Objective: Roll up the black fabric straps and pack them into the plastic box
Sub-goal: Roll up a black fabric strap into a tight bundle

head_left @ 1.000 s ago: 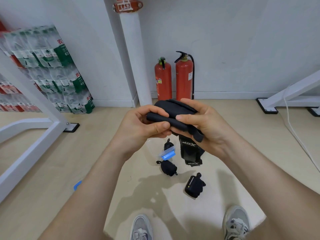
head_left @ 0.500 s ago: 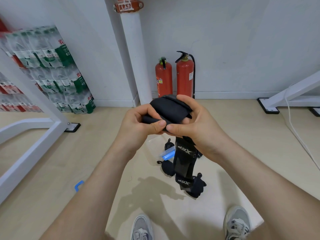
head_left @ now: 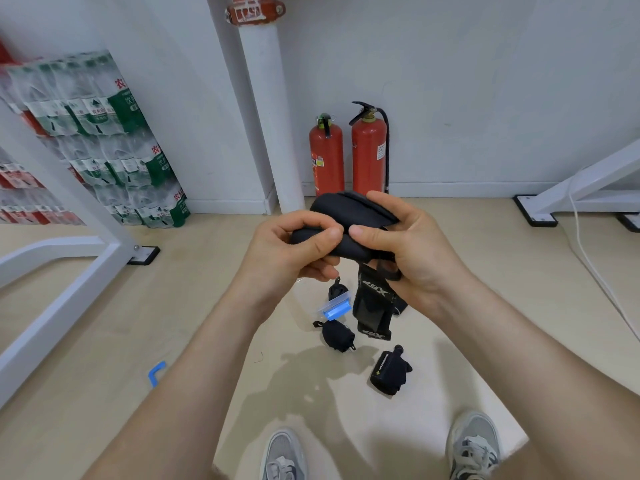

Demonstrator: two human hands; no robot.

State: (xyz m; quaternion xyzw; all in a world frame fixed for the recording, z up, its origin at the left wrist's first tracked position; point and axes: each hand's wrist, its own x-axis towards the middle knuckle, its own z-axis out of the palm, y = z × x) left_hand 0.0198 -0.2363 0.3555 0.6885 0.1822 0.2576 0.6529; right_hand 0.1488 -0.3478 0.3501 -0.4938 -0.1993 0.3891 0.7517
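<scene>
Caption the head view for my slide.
Left hand and right hand grip a half-rolled black strap, its tail hanging above the plastic box and a rolled strap on the floor.

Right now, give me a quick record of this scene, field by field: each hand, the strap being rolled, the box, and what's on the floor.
left hand: pinches the rolled end of the black strap
right hand: grips the same strap from the other side
strap tail: hangs unrolled below the hands, white lettering
plastic box: clear, blue latch, on the floor; contents unclear
floor: one rolled strap beside the box, a larger rolled strap nearer the shoes
</scene>
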